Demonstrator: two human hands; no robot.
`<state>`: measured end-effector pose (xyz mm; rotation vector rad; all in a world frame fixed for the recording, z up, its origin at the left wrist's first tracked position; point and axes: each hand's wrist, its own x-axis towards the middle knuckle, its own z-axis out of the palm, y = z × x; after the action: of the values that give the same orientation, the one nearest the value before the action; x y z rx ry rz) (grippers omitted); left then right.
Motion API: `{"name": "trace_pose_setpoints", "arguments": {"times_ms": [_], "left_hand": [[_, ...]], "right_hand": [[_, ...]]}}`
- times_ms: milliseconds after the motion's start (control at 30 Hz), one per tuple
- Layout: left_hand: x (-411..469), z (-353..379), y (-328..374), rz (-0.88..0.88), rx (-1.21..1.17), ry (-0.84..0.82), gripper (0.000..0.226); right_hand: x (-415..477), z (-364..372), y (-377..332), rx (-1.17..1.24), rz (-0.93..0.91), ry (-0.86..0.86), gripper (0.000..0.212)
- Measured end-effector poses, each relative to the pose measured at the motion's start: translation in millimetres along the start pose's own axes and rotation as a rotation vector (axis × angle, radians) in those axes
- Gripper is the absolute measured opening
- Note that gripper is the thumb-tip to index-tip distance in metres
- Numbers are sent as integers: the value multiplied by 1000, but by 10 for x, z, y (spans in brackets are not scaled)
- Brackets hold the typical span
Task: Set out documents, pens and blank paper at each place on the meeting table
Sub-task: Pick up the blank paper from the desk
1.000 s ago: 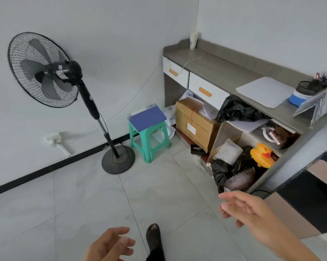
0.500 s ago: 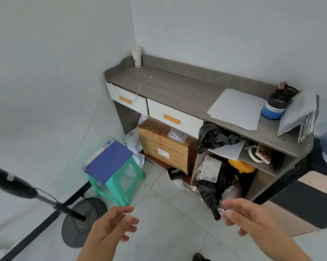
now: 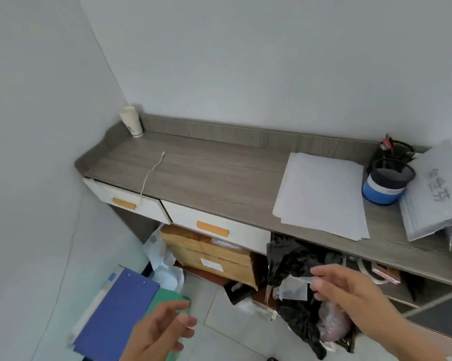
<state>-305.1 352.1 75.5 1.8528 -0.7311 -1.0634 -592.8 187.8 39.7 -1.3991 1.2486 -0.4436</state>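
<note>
Fingers of my right hand (image 3: pixel 349 293) are loosely spread and hold nothing, in front of crumpled black plastic bags (image 3: pixel 295 259) stuffed under the grey wood-grain desk (image 3: pixel 206 173). My left hand (image 3: pixel 165 332) is equally slack and empty, over a flat blue folder (image 3: pixel 118 313). On the desktop's right half lies the slightly fanned stack of blank white paper (image 3: pixel 321 194), just beside a blue-and-black mesh pen pot (image 3: pixel 386 183) and a pile of grey handwritten documents (image 3: pixel 438 194).
</note>
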Motion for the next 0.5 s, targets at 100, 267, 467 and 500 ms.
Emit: {"name": "trace_pose_setpoints", "arguments": {"times_ms": [100, 267, 467, 500], "left_hand": [[491, 40, 209, 6, 16, -67, 11], [1337, 243, 500, 45, 89, -250, 13], [2489, 602, 824, 210, 296, -408, 13], [2682, 674, 890, 257, 347, -420, 12]], "right_hand": [[350, -81, -185, 3, -20, 49, 15], [797, -272, -259, -33, 14, 203, 15], [1357, -507, -228, -305, 100, 574, 26], [1490, -546, -216, -352, 129, 640, 31]]}}
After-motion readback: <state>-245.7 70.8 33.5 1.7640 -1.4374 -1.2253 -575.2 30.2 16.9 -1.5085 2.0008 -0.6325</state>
